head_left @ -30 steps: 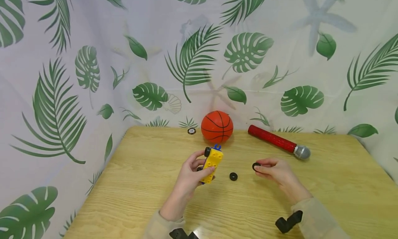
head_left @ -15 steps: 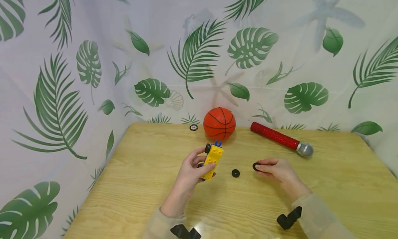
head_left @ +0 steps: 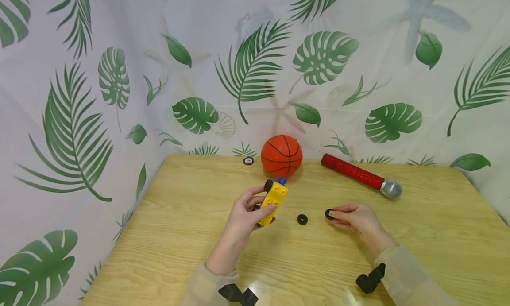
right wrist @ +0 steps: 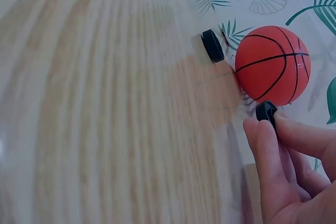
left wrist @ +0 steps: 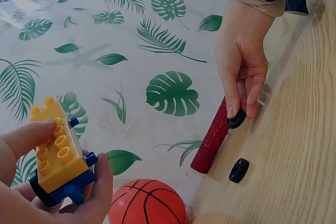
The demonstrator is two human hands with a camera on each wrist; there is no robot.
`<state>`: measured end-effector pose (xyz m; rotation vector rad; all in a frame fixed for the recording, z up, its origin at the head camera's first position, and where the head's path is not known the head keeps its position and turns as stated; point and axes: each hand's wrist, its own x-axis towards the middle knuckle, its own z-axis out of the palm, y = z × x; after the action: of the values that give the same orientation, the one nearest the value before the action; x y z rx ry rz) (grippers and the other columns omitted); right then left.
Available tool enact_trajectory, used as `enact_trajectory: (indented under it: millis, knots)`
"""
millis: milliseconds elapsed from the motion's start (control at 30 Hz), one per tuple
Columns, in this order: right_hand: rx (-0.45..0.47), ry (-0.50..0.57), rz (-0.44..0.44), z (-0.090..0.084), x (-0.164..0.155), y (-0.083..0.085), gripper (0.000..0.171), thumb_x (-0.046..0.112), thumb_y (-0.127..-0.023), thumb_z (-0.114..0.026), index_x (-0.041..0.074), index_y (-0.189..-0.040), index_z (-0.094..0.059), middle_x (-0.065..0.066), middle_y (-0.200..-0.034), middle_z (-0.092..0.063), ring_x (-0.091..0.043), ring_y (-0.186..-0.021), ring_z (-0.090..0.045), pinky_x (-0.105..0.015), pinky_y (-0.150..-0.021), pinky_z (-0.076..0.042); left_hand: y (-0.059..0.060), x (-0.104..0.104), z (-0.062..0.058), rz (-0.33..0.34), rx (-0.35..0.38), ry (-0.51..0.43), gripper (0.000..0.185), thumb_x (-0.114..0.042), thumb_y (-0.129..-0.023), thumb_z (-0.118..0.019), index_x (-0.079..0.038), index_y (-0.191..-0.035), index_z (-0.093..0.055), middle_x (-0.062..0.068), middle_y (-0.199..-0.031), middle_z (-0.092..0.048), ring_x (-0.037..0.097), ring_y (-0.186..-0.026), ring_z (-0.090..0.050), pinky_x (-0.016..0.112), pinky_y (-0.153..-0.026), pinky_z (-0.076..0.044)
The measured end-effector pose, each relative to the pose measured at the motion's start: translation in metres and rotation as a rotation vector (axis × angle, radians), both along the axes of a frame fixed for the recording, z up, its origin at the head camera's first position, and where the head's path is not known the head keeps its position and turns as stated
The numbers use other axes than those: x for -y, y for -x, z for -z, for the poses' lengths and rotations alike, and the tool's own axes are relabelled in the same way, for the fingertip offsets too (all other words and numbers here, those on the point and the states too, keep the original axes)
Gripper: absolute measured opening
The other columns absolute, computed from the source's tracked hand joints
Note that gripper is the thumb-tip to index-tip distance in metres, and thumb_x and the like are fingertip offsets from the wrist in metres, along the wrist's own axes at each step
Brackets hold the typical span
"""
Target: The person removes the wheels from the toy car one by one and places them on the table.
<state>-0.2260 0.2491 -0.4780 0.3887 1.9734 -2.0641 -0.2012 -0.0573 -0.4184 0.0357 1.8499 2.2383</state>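
My left hand holds a yellow toy-brick car above the table, thumb over its studded top. The car has a blue base with a blue hook at one end. Black wheels show on its left side. In the left wrist view, bare blue axle pegs stick out on the other side. My right hand pinches a small black toy wheel between thumb and fingers. Another black wheel lies flat on the table between the hands.
An orange basketball sits at the back of the wooden table. Left of it lies a round black-and-white chip. A red microphone with a silver head lies at back right. Behind hangs a leaf-printed cloth.
The head view has tilted slightly downward. Relative to the table, my right hand with its wheel has come a little nearer. My left hand keeps its hold on the toy car.
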Motion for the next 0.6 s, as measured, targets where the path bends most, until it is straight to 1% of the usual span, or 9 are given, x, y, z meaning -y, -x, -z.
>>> enact_trajectory:
  millis: [100, 333, 533, 600]
  knots:
    - [0.008, -0.039, -0.002, 0.001, -0.001, 0.001, 0.048, -0.001, -0.088, -0.071, -0.022, -0.126, -0.051, -0.003, -0.085, -0.073, -0.017, -0.074, -0.074, -0.030, -0.071, -0.062, 0.001, -0.001, 0.000, 0.003, 0.000, -0.003, 0.051, -0.006, -0.090, -0.072, -0.010, -0.138, -0.053, 0.004, -0.108, -0.068, 0.019, -0.093, -0.066, 0.040, -0.080, -0.061]
    - [-0.025, -0.031, -0.017, 0.007, -0.001, 0.001, 0.036, -0.008, -0.086, -0.070, -0.025, -0.115, -0.057, -0.006, -0.087, -0.072, -0.015, -0.074, -0.073, -0.032, -0.071, -0.062, 0.002, -0.001, 0.000, 0.008, -0.001, 0.009, 0.050, -0.007, -0.090, -0.072, -0.011, -0.137, -0.054, 0.005, -0.110, -0.068, 0.020, -0.096, -0.065, 0.041, -0.082, -0.061]
    - [-0.016, -0.066, -0.022, 0.011, -0.001, 0.001, 0.038, -0.007, -0.089, -0.066, -0.028, -0.118, -0.051, -0.007, -0.083, -0.069, -0.015, -0.069, -0.072, -0.029, -0.068, -0.062, 0.002, -0.001, 0.002, 0.017, -0.009, 0.027, 0.050, -0.009, -0.090, -0.072, -0.010, -0.137, -0.055, 0.007, -0.112, -0.069, 0.020, -0.094, -0.066, 0.045, -0.085, -0.060]
    - [-0.006, -0.078, -0.015, 0.011, 0.000, 0.000, 0.038, -0.006, -0.089, -0.067, -0.027, -0.117, -0.052, -0.007, -0.082, -0.069, -0.016, -0.069, -0.072, -0.028, -0.068, -0.062, 0.002, -0.001, 0.001, 0.019, -0.009, 0.028, 0.050, -0.009, -0.090, -0.073, -0.010, -0.137, -0.055, 0.008, -0.114, -0.069, 0.020, -0.094, -0.066, 0.045, -0.085, -0.060]
